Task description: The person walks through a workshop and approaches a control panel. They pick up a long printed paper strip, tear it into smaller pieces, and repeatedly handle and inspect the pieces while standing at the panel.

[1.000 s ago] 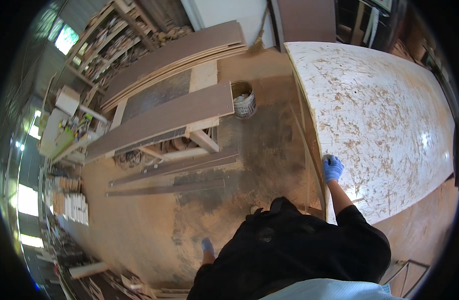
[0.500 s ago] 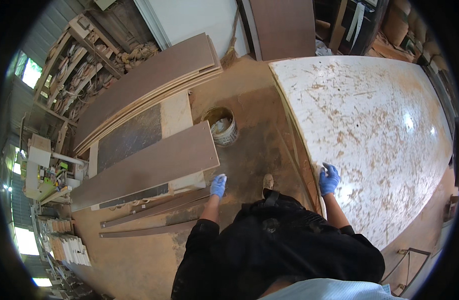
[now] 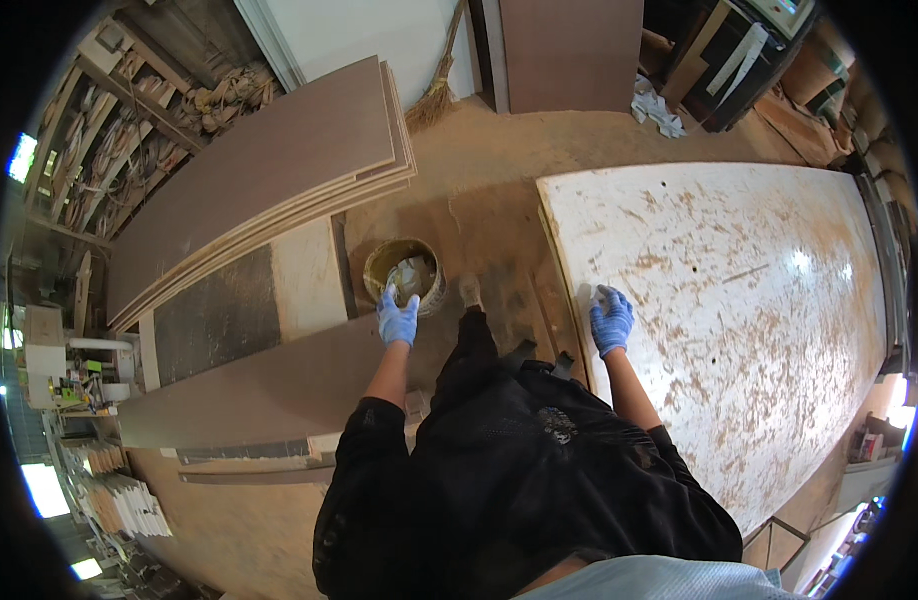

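Observation:
My left hand [image 3: 398,319], in a blue glove, is raised between a brown board [image 3: 269,375] and a round bucket [image 3: 434,299]. Its fingers are apart and I see nothing in them. The bucket's rim is stained, and a pale, crumpled-looking thing [image 3: 409,272] lies inside. My right hand [image 3: 612,322], gloved the same way, rests near the left edge of a large white panel [image 3: 719,330] covered in brown scuffs. Those fingers are slightly bent and spread against the surface. A pale patch beside the fingertips is too unclear to name.
Several brown boards [image 3: 269,165] are stacked at the far left, beside a dark and pale panel [image 3: 219,305]. A straw broom [image 3: 437,95] leans at the back wall. Scraps of white material [image 3: 657,108] lie on the floor. My shoe [image 3: 470,291] stands between bucket and white panel.
I have stepped forward. My left hand has moved up beside the bucket and opened out. My right hand has shifted farther along the white panel's left edge.

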`<control>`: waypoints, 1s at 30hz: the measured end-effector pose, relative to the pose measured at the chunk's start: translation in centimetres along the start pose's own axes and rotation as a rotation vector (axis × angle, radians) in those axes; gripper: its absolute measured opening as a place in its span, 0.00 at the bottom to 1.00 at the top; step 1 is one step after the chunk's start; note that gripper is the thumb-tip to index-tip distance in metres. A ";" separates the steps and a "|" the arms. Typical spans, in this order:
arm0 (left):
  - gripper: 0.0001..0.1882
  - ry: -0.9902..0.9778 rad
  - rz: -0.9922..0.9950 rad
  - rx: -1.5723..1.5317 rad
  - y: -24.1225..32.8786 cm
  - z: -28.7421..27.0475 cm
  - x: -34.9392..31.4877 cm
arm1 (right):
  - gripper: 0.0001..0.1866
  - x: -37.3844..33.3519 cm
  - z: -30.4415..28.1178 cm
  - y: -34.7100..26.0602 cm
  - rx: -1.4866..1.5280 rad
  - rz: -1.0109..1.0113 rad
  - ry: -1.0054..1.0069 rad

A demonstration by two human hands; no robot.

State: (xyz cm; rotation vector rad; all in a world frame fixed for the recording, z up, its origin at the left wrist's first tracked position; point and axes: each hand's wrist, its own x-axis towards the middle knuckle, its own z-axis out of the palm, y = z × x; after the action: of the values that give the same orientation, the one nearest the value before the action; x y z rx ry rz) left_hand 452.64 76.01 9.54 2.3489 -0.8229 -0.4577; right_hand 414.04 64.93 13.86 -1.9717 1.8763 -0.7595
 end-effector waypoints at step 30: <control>0.53 -0.218 -0.437 0.646 29.7 11.1 51.3 | 0.12 33.7 12.0 0.2 -0.408 -0.066 -0.352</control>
State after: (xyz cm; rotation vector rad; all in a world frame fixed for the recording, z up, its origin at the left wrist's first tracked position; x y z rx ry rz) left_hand 472.31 19.20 14.02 3.1468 -0.6027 -0.7215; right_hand 420.74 30.10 9.42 -2.2320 1.8596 -0.0261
